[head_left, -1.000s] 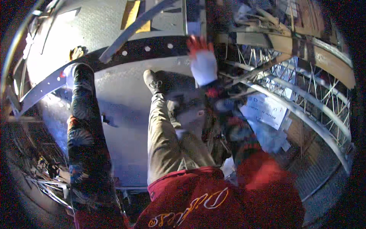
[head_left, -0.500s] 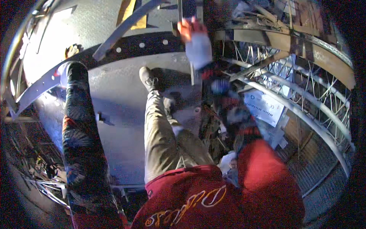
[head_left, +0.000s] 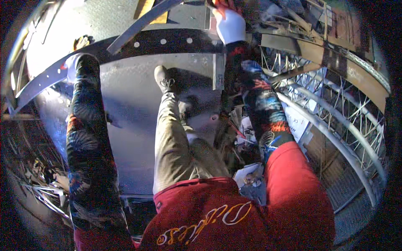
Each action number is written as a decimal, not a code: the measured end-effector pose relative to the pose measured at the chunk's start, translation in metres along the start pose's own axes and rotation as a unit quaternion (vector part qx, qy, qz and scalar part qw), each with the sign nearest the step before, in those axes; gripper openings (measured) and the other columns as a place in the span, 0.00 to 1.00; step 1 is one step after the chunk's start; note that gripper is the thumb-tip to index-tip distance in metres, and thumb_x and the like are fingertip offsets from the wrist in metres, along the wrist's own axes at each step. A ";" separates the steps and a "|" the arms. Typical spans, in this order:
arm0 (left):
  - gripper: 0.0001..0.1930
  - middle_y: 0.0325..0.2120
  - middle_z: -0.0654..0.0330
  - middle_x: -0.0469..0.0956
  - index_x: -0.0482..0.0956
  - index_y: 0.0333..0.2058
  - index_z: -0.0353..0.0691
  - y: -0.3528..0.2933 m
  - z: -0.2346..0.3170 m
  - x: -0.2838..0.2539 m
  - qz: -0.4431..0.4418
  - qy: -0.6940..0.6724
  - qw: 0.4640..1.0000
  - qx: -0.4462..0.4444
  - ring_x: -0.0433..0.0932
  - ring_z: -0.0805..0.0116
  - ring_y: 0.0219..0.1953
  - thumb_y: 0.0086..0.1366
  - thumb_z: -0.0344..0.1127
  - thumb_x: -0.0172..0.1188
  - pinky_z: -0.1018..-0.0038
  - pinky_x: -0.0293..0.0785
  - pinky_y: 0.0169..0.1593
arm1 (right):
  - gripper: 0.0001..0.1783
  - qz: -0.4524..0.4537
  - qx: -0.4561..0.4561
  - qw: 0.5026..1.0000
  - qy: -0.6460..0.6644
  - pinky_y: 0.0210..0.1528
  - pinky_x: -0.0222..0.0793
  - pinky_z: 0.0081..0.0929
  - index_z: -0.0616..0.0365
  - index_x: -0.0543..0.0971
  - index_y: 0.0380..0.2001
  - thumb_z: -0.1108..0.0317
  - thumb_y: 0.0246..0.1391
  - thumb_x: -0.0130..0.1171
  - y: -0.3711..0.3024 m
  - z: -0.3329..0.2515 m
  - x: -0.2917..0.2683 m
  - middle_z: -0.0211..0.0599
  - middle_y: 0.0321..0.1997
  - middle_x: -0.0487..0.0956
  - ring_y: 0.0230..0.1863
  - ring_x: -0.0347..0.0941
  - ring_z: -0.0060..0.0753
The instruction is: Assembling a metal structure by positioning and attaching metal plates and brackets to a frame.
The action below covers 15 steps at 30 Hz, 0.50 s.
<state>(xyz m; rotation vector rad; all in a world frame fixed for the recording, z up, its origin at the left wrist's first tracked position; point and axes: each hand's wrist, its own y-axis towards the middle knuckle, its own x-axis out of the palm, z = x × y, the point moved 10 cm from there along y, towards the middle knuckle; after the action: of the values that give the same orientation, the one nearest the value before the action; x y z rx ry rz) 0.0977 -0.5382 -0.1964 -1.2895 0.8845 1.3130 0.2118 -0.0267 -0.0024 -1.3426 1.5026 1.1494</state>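
A long dark metal bar with round holes [head_left: 163, 41] runs across in front of me, its ends bent by the lens. My left hand [head_left: 73, 69], in a pale glove with a red fingertip showing, is closed at the bar's left part; most of its fingers are hidden. My right hand [head_left: 230, 23], in a pale glove with red-orange fingers, reaches to the top, past the bar's right end. Its fingers look spread, beside an upright metal piece [head_left: 208, 16]. A flat metal strip [head_left: 144, 25] slants across the bar between my hands.
A yellow piece [head_left: 161, 17] lies on the textured metal surface [head_left: 100, 19] ahead. My shoe [head_left: 161, 76] stands on a grey surface [head_left: 134, 154]. White lattice metalwork [head_left: 335, 100] and a brown beam [head_left: 360, 73] are at right; loose clutter [head_left: 247, 129] lies beside my right arm.
My right hand has moved farther forward and slightly right, with its arm straighter. My left hand stays at the bar. The view has shifted slightly.
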 end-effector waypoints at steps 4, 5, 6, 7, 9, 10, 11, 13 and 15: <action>0.33 0.56 0.56 0.70 0.69 0.57 0.46 0.005 0.023 0.011 -0.008 -0.010 1.000 0.012 0.66 0.58 0.60 0.64 0.65 0.45 0.52 0.62 0.61 | 0.22 0.045 -0.055 0.995 -0.069 0.59 0.63 0.44 0.44 0.71 0.56 0.62 0.57 0.51 -0.072 -0.025 0.004 0.35 0.59 0.73 0.60 0.67 0.46; 0.33 0.56 0.56 0.70 0.69 0.57 0.46 0.007 0.019 0.009 -0.007 -0.006 1.000 0.009 0.66 0.58 0.61 0.64 0.65 0.45 0.51 0.62 0.61 | 0.23 -0.008 -0.120 0.984 -0.129 0.70 0.51 0.41 0.44 0.71 0.57 0.63 0.56 0.48 -0.102 -0.036 0.020 0.32 0.65 0.69 0.69 0.58 0.44; 0.33 0.57 0.56 0.69 0.69 0.57 0.46 0.001 0.017 0.010 -0.007 -0.001 1.000 0.008 0.66 0.58 0.61 0.64 0.65 0.45 0.51 0.62 0.61 | 0.23 -0.038 -0.137 0.985 -0.098 0.71 0.47 0.41 0.44 0.72 0.56 0.64 0.56 0.47 -0.110 -0.035 0.022 0.33 0.65 0.68 0.70 0.56 0.44; 0.34 0.57 0.56 0.69 0.68 0.57 0.46 0.002 0.014 0.007 -0.005 0.001 1.000 0.006 0.66 0.57 0.61 0.64 0.65 0.45 0.51 0.62 0.61 | 0.22 -0.068 -0.154 0.984 -0.067 0.73 0.44 0.40 0.44 0.72 0.56 0.65 0.57 0.46 -0.114 -0.035 0.025 0.35 0.66 0.67 0.71 0.54 0.43; 0.34 0.57 0.56 0.69 0.68 0.58 0.46 -0.003 -0.026 -0.010 0.001 0.025 1.000 -0.015 0.65 0.57 0.61 0.64 0.65 0.44 0.50 0.62 0.61 | 0.19 0.015 -0.186 0.982 -0.040 0.68 0.58 0.46 0.41 0.77 0.51 0.65 0.55 0.52 -0.071 -0.056 0.006 0.31 0.61 0.74 0.66 0.64 0.44; 0.34 0.58 0.56 0.68 0.68 0.58 0.46 0.003 0.014 -0.005 0.004 -0.001 1.000 0.000 0.65 0.57 0.61 0.64 0.66 0.44 0.50 0.62 0.61 | 0.15 -0.026 -0.007 0.966 0.258 0.57 0.69 0.43 0.45 0.79 0.46 0.65 0.53 0.55 -0.045 0.013 0.006 0.35 0.49 0.80 0.55 0.74 0.47; 0.34 0.58 0.56 0.68 0.67 0.58 0.46 0.002 0.010 -0.005 0.005 0.004 1.000 0.000 0.65 0.57 0.62 0.64 0.66 0.44 0.50 0.61 0.61 | 0.12 -0.103 -0.035 0.993 -0.049 0.44 0.72 0.44 0.48 0.80 0.41 0.67 0.52 0.57 -0.028 0.008 -0.002 0.38 0.39 0.81 0.43 0.77 0.49; 0.35 0.59 0.57 0.67 0.67 0.59 0.46 0.005 0.021 -0.003 0.004 -0.005 1.000 0.003 0.64 0.57 0.62 0.64 0.66 0.44 0.50 0.61 0.61 | 0.25 0.058 -0.075 0.995 -0.015 0.48 0.74 0.41 0.61 0.76 0.51 0.63 0.48 0.58 -0.005 0.017 -0.017 0.51 0.50 0.78 0.45 0.78 0.50; 0.35 0.59 0.57 0.67 0.66 0.59 0.46 0.002 0.018 -0.003 0.004 0.003 1.000 -0.006 0.64 0.57 0.62 0.64 0.67 0.43 0.49 0.61 0.61 | 0.17 0.090 -0.051 0.988 0.118 0.46 0.70 0.40 0.49 0.77 0.48 0.66 0.53 0.57 -0.042 0.004 -0.001 0.42 0.45 0.78 0.48 0.74 0.45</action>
<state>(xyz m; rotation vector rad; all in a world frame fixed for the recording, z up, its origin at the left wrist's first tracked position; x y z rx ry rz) 0.0915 -0.5220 -0.1910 -1.3003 0.8870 1.3225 0.2532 -0.0235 -0.0078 -1.4776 1.7858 1.2266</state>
